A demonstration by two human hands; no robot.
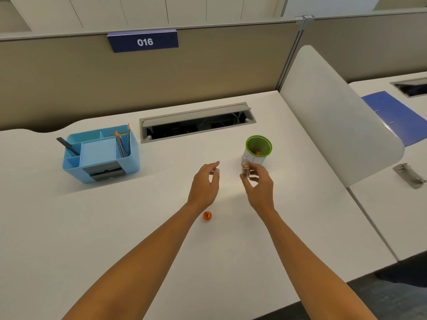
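My right hand [258,184] holds a small clear container [246,169] upright between thumb and fingers, just in front of a green-rimmed white cup [258,148]. Orange scraps lie inside the cup. My left hand [205,182] hovers over the white desk [115,227] to the left of the container, fingers loosely curved and holding nothing. A small orange piece [207,215] lies on the desk beside my left wrist.
A blue desk organiser [100,153] with pencils and a pen stands at the left. An open cable tray [197,122] is set into the desk behind the cup. A white divider [335,116] bounds the right side; a blue folder [392,116] lies beyond it.
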